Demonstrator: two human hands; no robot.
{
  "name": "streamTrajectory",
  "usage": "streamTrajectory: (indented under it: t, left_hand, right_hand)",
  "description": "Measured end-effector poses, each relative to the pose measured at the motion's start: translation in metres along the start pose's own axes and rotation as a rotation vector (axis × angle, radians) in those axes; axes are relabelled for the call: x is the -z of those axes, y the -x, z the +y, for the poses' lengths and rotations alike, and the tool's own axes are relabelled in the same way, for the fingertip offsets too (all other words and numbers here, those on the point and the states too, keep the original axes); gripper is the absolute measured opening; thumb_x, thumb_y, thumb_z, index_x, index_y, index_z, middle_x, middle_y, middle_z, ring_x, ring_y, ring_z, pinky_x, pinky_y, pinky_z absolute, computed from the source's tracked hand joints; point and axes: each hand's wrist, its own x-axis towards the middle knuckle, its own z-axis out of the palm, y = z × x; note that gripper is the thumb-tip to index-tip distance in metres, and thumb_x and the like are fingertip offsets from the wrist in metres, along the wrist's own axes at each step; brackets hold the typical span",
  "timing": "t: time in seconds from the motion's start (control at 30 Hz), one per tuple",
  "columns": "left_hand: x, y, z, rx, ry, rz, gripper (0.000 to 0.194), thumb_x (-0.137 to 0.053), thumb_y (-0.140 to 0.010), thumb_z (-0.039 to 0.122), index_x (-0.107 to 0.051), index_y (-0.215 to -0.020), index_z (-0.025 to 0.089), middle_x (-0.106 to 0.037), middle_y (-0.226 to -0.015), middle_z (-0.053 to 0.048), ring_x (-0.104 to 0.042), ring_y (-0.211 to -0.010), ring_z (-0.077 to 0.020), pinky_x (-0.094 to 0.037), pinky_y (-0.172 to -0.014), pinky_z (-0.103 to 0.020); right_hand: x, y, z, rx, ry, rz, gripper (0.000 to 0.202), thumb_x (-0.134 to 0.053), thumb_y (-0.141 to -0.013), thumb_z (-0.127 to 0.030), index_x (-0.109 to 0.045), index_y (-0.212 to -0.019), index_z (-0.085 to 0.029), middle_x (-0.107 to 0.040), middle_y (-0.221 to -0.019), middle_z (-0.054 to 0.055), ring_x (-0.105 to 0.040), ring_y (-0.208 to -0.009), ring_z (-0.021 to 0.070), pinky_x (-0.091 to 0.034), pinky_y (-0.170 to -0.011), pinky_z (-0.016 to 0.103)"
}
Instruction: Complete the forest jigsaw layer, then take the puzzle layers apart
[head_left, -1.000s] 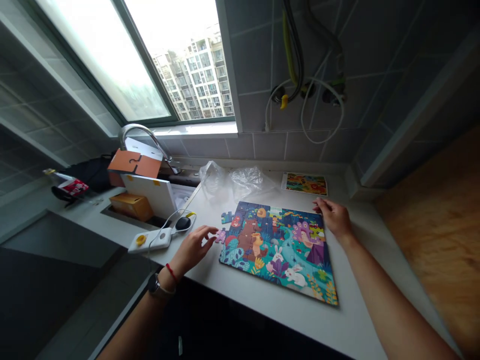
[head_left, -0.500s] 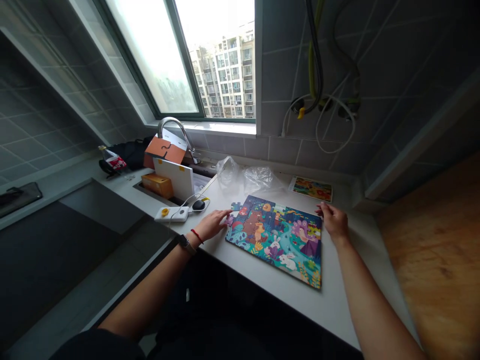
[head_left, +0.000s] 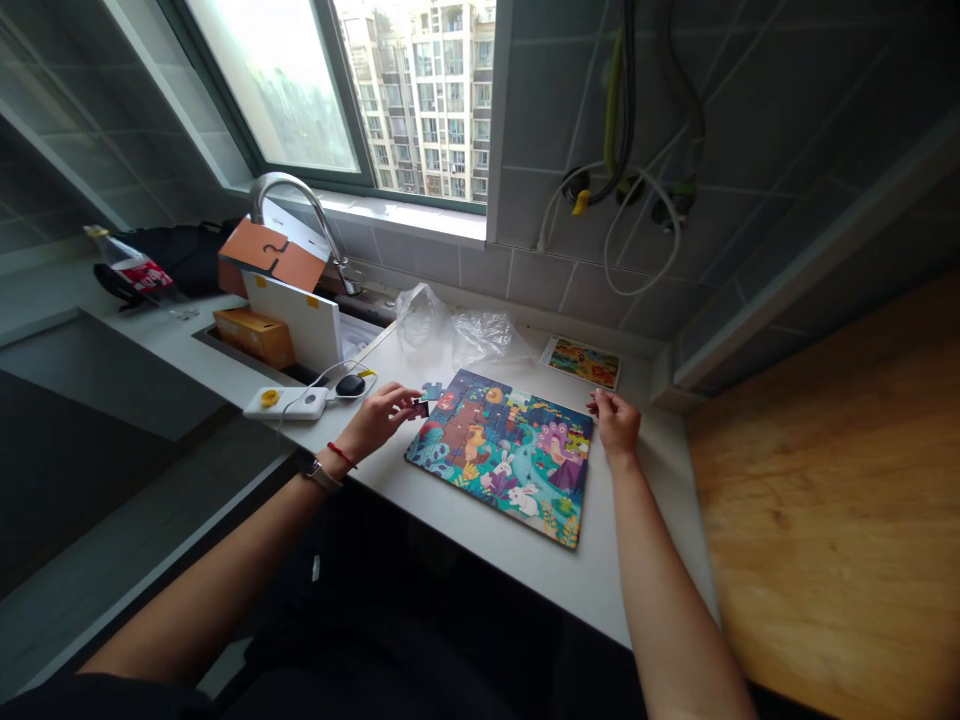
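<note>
A colourful jigsaw puzzle (head_left: 502,460) with rabbits and other animals lies on the white counter. My left hand (head_left: 381,418) pinches a small dark puzzle piece (head_left: 420,409) at the puzzle's upper left edge. Just behind that piece, a blue loose piece (head_left: 432,391) rests on the counter. Beyond the puzzle's upper right corner is my right hand (head_left: 616,422), its fingers curled together; whatever they may hold is too small to make out.
Clear plastic bags (head_left: 487,337) and a picture card (head_left: 581,361) lie behind the puzzle. To the left are a power strip (head_left: 289,403), an orange-brown box (head_left: 253,337), a faucet (head_left: 300,190) and a bottle (head_left: 142,272). A wooden surface (head_left: 832,500) is at the right.
My left hand has lifted the dark piece off the counter and drawn it slightly away from the puzzle. The camera view has shifted, moving the whole scene leftward. My right hand stays curled.
</note>
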Motion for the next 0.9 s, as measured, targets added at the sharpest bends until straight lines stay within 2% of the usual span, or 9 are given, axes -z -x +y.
streamTrajectory:
  t: [0.07,0.13,0.2,0.37,0.47,0.53,0.67,0.9]
  left_hand:
    - [-0.01,-0.008,0.016,-0.016,0.068,0.025,0.035,-0.069,-0.097,0.051,-0.074,-0.105,0.017,-0.068,-0.099,-0.006,-0.073,-0.081,-0.0169,-0.068,-0.077,-0.033]
    - [-0.03,-0.019,0.036,-0.036,0.15,-0.001,0.036,-0.068,-0.099,0.051,-0.073,-0.108,0.016,-0.07,-0.103,-0.008,-0.075,-0.084,-0.0177,-0.068,-0.076,-0.033]
    - [-0.059,-0.032,0.058,-0.073,0.229,-0.089,0.033,-0.067,-0.101,0.047,-0.072,-0.11,0.015,-0.072,-0.102,-0.009,-0.077,-0.083,-0.0177,-0.068,-0.075,-0.031]
    - [-0.151,-0.076,0.103,-0.204,0.316,-0.329,0.012,-0.072,-0.098,0.026,-0.076,-0.102,0.015,-0.075,-0.097,-0.006,-0.075,-0.076,-0.0127,-0.061,-0.067,-0.021]
    - [-0.197,-0.101,0.113,-0.272,0.293,-0.41,0.009,-0.071,-0.095,0.013,-0.078,-0.099,0.016,-0.075,-0.096,-0.006,-0.072,-0.076,-0.0118,-0.058,-0.072,-0.022]
    - [-0.216,-0.111,0.112,-0.306,0.262,-0.446,0.013,-0.069,-0.094,0.009,-0.079,-0.099,0.016,-0.074,-0.097,-0.006,-0.071,-0.077,-0.0127,-0.057,-0.074,-0.023]
    - [-0.231,-0.119,0.102,-0.362,0.212,-0.5,0.014,-0.068,-0.096,0.012,-0.08,-0.102,0.018,-0.073,-0.097,-0.006,-0.07,-0.084,-0.0155,-0.057,-0.081,-0.026]
    - [-0.228,-0.126,0.083,-0.431,0.196,-0.549,0.017,-0.064,-0.102,0.019,-0.081,-0.103,0.02,-0.077,-0.099,-0.008,-0.067,-0.096,-0.0205,-0.054,-0.092,-0.032]
  right_hand:
    - [-0.001,0.0,0.0,-0.014,-0.001,0.006,0.061,-0.064,-0.079,-0.077,-0.075,-0.079,-0.018,-0.075,-0.065,0.007,-0.069,-0.062,0.021,-0.056,-0.063,0.031]
    - [-0.001,0.001,-0.001,-0.028,-0.008,0.015,0.058,-0.064,-0.08,-0.076,-0.075,-0.078,-0.018,-0.074,-0.065,0.006,-0.068,-0.062,0.0205,-0.056,-0.063,0.031]
    - [-0.001,0.001,-0.001,-0.042,-0.023,0.02,0.055,-0.066,-0.079,-0.074,-0.075,-0.078,-0.019,-0.074,-0.065,0.005,-0.068,-0.062,0.0199,-0.055,-0.064,0.03]
    - [0.002,0.004,-0.003,-0.082,-0.094,0.028,0.05,-0.07,-0.08,-0.068,-0.076,-0.081,-0.019,-0.073,-0.066,0.004,-0.067,-0.061,0.0189,-0.055,-0.065,0.031]
    - [0.006,0.004,-0.004,-0.101,-0.148,0.044,0.046,-0.069,-0.082,-0.065,-0.076,-0.084,-0.019,-0.073,-0.067,0.004,-0.066,-0.061,0.0177,-0.055,-0.065,0.031]
    - [0.008,0.004,-0.005,-0.112,-0.179,0.053,0.044,-0.069,-0.083,-0.063,-0.075,-0.086,-0.02,-0.073,-0.069,0.004,-0.066,-0.061,0.0171,-0.055,-0.065,0.031]
    - [0.01,0.002,-0.004,-0.134,-0.223,0.062,0.042,-0.07,-0.084,-0.061,-0.076,-0.087,-0.02,-0.073,-0.069,0.004,-0.067,-0.062,0.0176,-0.055,-0.065,0.032]
    - [0.011,0.004,-0.004,-0.167,-0.25,0.081,0.037,-0.07,-0.085,-0.057,-0.076,-0.088,-0.02,-0.074,-0.069,0.003,-0.067,-0.063,0.0172,-0.055,-0.067,0.032]
